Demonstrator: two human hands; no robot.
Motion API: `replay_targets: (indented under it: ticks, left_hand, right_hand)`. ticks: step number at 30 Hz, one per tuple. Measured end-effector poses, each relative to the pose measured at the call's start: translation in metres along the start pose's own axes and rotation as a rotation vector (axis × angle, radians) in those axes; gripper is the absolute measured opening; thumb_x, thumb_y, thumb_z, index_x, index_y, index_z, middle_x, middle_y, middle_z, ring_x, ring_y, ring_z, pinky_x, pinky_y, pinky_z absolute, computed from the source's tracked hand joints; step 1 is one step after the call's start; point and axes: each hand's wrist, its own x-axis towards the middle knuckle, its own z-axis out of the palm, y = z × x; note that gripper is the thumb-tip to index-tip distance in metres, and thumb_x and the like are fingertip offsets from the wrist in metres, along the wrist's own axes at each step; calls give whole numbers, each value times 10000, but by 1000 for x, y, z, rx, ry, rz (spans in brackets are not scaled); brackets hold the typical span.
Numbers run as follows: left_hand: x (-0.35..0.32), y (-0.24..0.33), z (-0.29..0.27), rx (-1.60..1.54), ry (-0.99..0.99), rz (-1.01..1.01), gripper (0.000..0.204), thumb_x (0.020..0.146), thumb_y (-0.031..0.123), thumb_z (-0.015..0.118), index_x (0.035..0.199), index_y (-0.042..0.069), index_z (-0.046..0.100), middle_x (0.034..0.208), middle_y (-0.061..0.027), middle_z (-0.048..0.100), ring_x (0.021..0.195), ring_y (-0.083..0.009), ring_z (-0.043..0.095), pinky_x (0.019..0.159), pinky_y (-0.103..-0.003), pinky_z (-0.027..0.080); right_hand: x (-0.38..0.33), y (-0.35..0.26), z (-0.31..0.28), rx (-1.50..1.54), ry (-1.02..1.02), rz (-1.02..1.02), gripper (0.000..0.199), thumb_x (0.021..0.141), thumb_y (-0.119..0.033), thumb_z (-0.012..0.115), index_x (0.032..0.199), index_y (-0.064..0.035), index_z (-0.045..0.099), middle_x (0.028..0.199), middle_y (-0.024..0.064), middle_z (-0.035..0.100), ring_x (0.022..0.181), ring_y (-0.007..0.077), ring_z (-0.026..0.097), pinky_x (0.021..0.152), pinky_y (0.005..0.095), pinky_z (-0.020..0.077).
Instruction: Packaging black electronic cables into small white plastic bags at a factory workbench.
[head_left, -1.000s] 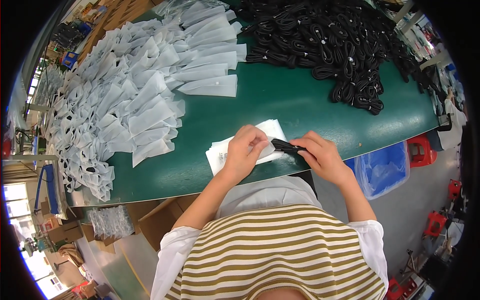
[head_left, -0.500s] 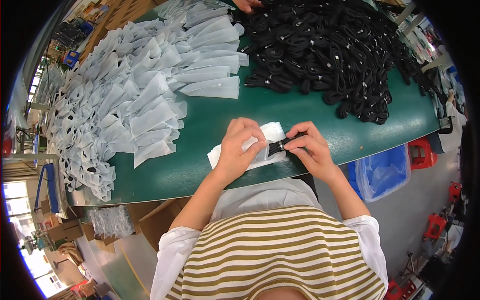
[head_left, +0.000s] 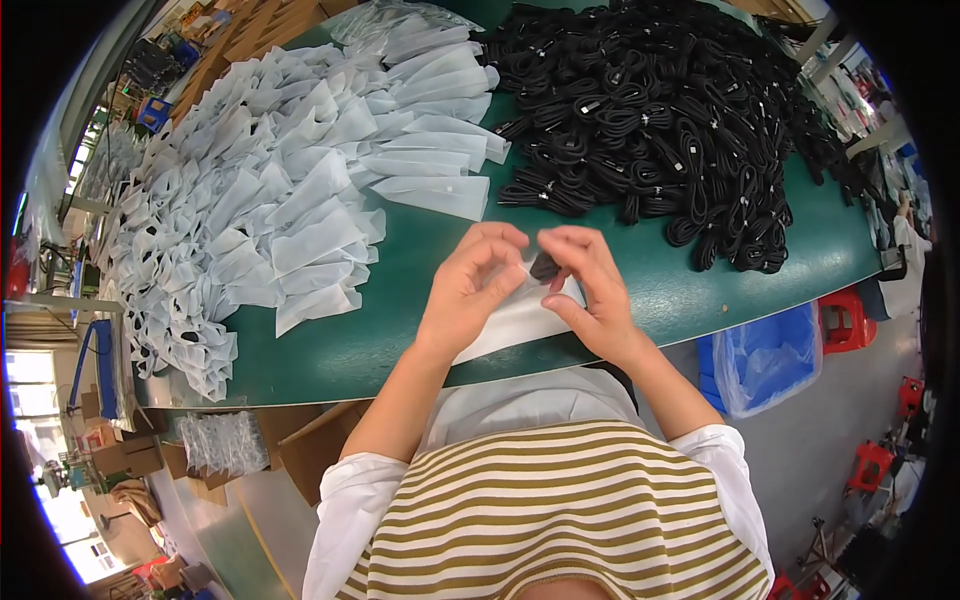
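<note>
My left hand [head_left: 473, 290] and my right hand [head_left: 590, 290] meet above the near edge of the green table [head_left: 400, 340]. Between them I hold a small white pouch [head_left: 515, 318]. A black coiled cable [head_left: 545, 266] sits at the pouch's top, pinched by my right fingers, most of it hidden. My left fingers hold the pouch's upper edge.
A large heap of white pouches [head_left: 270, 190] covers the table's left half. A big pile of black coiled cables [head_left: 660, 110] fills the far right. A blue bin lined with plastic [head_left: 765, 355] stands on the floor at the right, with red stools [head_left: 845, 320] beyond it.
Both hands rose off the table with the pouch and came closer together. The black cable, earlier lying beside the pouch, is now at its top between my fingertips.
</note>
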Motion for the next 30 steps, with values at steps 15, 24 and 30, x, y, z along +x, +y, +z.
replay_targets:
  ticks: [15,24,30]
  left_hand:
    - [20,-13,-83,1208,-183,138,534,804,125,758,1302,96,566,1379,-172,487,1215,-358,498,984,-439,449]
    - [81,-4,-122,1624,-124,445,953,715,424,827,1520,209,366,1559,-234,274,1410,-456,278,1122,-563,281]
    - [98,-43,-113,1705,-95,188,1086,690,612,783,1561,222,263,1581,-252,203,1450,-451,211,1139,-640,191]
  right_hand:
    - [103,49,4,-893,-84,-332,400,841,-225,730,1170,-21,632,1252,190,561,1209,365,510,1033,475,416]
    - [93,87,-59,-1322,-313,-216,595,852,-463,670,1257,-31,620,1369,193,529,1387,398,361,1139,489,276]
    - [93,85,-87,-1279,-295,-282,529,857,-407,685,1217,-23,637,1349,179,546,1360,381,402,1107,476,317]
